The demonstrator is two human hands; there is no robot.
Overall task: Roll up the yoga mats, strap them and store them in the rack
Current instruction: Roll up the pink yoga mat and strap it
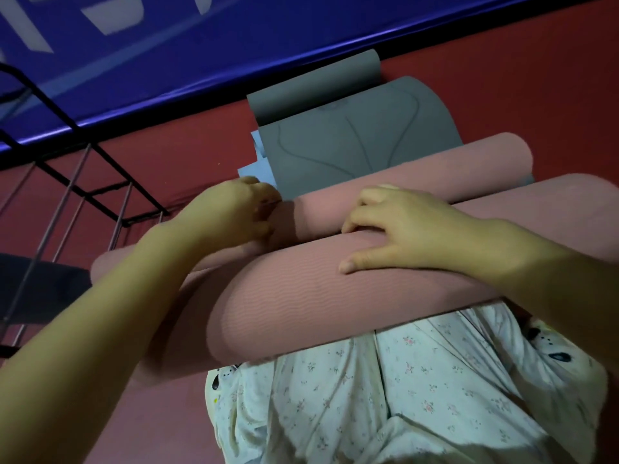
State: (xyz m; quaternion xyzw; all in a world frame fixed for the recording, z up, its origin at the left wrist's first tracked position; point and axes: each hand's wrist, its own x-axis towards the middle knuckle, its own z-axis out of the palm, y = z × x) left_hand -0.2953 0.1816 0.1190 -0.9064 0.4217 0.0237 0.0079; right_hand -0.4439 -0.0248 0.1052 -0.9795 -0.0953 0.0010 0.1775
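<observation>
A pink yoga mat [301, 296] lies across my lap, partly rolled into a thick roll. My right hand [412, 226] rests on top of it, fingers curled over the roll's far edge, thumb flat on its surface. A second, thinner roll of pink mat [435, 172] lies just beyond the fingers. My left hand [234, 209] has its fingers curled at the left end of that thinner roll; what it grips is hidden. A grey yoga mat [355, 142] with curved line markings lies farther off, its far end curled up.
A black metal rack [83, 189] with thin vertical bars stands at the left on the dark red floor [536, 95]. A blue mat or wall pad [167, 61] runs along the back. Light blue sheets [258, 162] poke out beside the grey mat.
</observation>
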